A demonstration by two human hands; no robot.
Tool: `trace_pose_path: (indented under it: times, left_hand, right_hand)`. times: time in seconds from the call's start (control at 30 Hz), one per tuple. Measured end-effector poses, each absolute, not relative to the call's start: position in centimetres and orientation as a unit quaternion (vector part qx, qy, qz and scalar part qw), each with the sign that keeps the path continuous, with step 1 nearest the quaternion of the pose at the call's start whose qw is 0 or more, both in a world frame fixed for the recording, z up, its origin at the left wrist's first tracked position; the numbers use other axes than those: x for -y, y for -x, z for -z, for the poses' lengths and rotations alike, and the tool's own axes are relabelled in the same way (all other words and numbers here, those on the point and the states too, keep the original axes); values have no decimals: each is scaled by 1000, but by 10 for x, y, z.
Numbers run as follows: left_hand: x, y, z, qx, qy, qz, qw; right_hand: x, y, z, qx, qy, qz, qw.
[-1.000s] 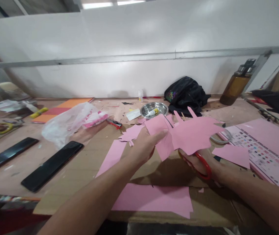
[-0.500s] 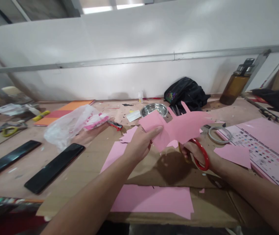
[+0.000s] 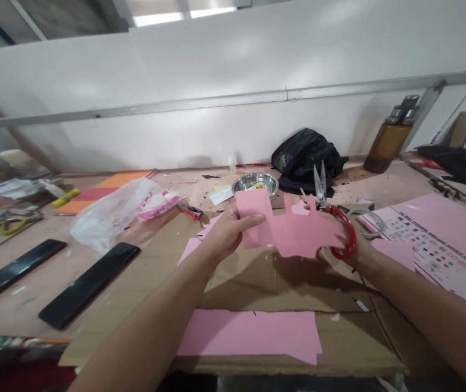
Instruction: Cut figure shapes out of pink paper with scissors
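My left hand (image 3: 229, 231) pinches a pink paper cutout (image 3: 294, 234) by its left end, thumb on the front face. The cutout is held up above the cardboard, with narrow tabs along its top edge and notches along the bottom. At its right end, my right hand (image 3: 355, 250) is closed on scissors (image 3: 341, 231) with red handles. Their blades point up, slightly apart, beyond the paper's top edge. Most of my right fingers are hidden behind the paper. Below lies a pink paper sheet (image 3: 249, 333) on the brown cardboard (image 3: 143, 310).
Two black phones (image 3: 89, 284) lie at left, near a plastic bag (image 3: 108, 212). A utility knife (image 3: 191, 210), metal bowl (image 3: 255, 181), black bag (image 3: 308, 158) and amber bottle (image 3: 388, 139) stand farther back. At right are a tape ring (image 3: 365, 223) and a printed pink pack (image 3: 449, 239).
The scissors have swung upright, so their blades now show above the paper. The cutout has turned and dropped slightly at its right end, where my right hand has come up to it.
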State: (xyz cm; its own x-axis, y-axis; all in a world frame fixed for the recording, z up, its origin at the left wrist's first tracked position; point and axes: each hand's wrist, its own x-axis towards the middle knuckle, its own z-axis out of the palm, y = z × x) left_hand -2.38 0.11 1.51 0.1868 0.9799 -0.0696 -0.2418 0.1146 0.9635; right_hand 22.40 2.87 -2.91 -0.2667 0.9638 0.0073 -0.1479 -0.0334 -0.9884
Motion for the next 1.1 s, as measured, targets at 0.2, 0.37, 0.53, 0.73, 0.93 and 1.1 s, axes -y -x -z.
trace_pose_path:
  times: [0.2, 0.37, 0.53, 0.73, 0.93, 1.1]
  left_hand:
    - [-5, 28, -6, -424, -498, -446, 610]
    - [-4, 24, -7, -460, -551, -383, 581]
    - [-3, 18, -9, -482, -626, -324, 521]
    - [2, 7, -11, -463, -636, -307, 536]
    - [-1, 4, -6, -413, -534, -416, 609]
    - [1, -2, -2, -369, -420, -475, 680]
  right_hand:
    - [-43, -223, 17, 483, 372, -619, 494]
    - [-40, -223, 12, 545, 280, -632, 474]
    - [-34, -223, -1, 588, 250, -644, 421]
    - [-20, -216, -25, 711, 293, -540, 341]
    - [-16, -216, -29, 682, 347, -514, 387]
    - [-23, -220, -20, 656, 358, -495, 443]
